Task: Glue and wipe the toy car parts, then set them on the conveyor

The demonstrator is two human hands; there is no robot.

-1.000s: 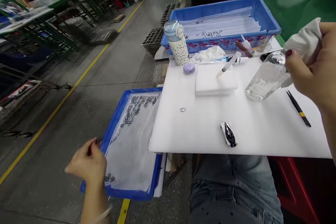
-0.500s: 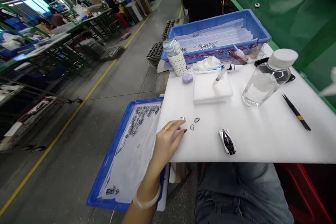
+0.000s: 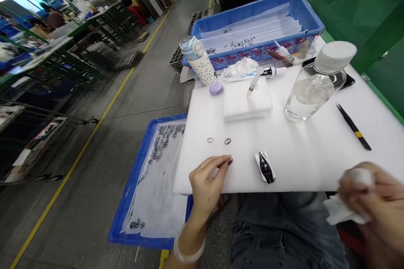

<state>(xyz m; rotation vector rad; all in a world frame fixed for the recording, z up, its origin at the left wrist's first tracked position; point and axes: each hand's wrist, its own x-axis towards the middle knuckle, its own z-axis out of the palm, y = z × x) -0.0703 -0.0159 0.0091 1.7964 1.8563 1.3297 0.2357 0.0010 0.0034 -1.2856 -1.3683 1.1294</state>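
My left hand (image 3: 206,180) rests at the front edge of a white plastic board (image 3: 299,164), its fingertips curled together. Whether anything sits between them is hidden. Just above it lie two small dark-rimmed rings (image 3: 219,141). To the right stands a white and black toy car (image 3: 265,168). My right hand (image 3: 369,197) is at the lower right corner, gripping a crumpled white cloth (image 3: 344,212) off the board. Farther up are black tweezers with a yellow band (image 3: 354,127) and a glass bottle with a white lid (image 3: 311,84).
A syringe (image 3: 254,82) lies on a white foam pad (image 3: 246,103). Left of the board is a paper-lined blue tray of dark rings (image 3: 151,180). Behind are a bigger blue crate (image 3: 252,19), a flask (image 3: 198,61) and a lilac case (image 3: 216,88).
My right hand has come into view at the lower right with the cloth. My left hand has moved toward the board's front edge. Three rings showed on the board before; two show now.
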